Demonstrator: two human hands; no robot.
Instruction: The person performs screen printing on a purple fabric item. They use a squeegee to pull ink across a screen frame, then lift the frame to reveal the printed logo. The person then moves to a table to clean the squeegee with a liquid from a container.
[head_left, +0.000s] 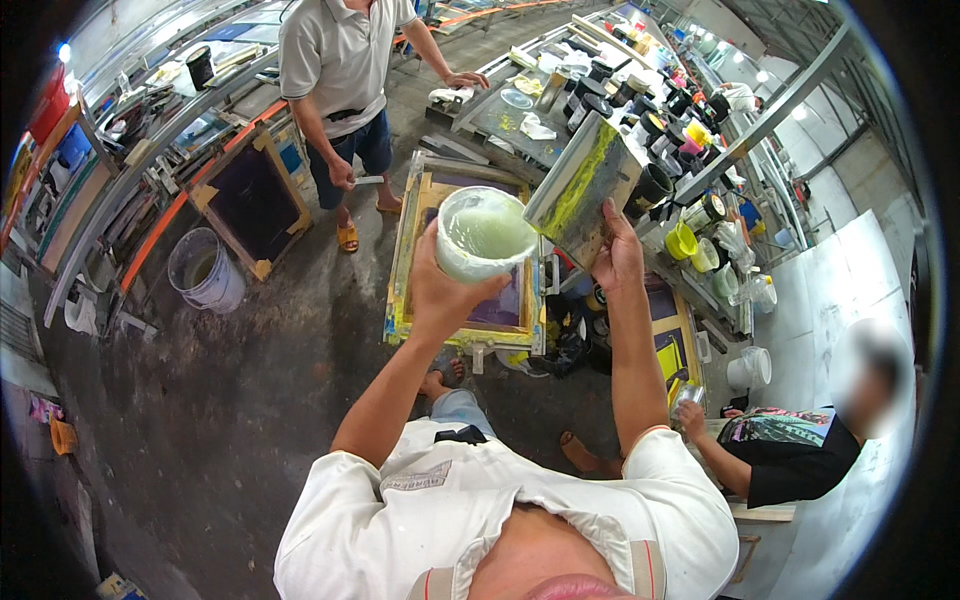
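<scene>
My left hand (442, 292) is wrapped round a white plastic tub (478, 266), thumb along its near side. Pale greenish liquid or paste sits in the tub and coats its inner wall. In my right hand (621, 252) is a wide screen-printing squeegee (585, 185), gripped by its lower edge and tilted. Bright yellow ink is smeared across its face. The squeegee's left corner is close beside the tub's rim; whether they touch I cannot tell. Beneath both hands lies a wooden-framed printing screen (402, 285) with a dark purple mesh, partly hidden by the tub and my arm.
A person in a light shirt (335, 60) stands ahead, one hand on a table (480, 118) crowded with ink pots. Another person in black (800, 485) works at the right. A framed screen (255, 200) leans at the left near a bucket (207, 272). Yellow cups (681, 241) stand at the right.
</scene>
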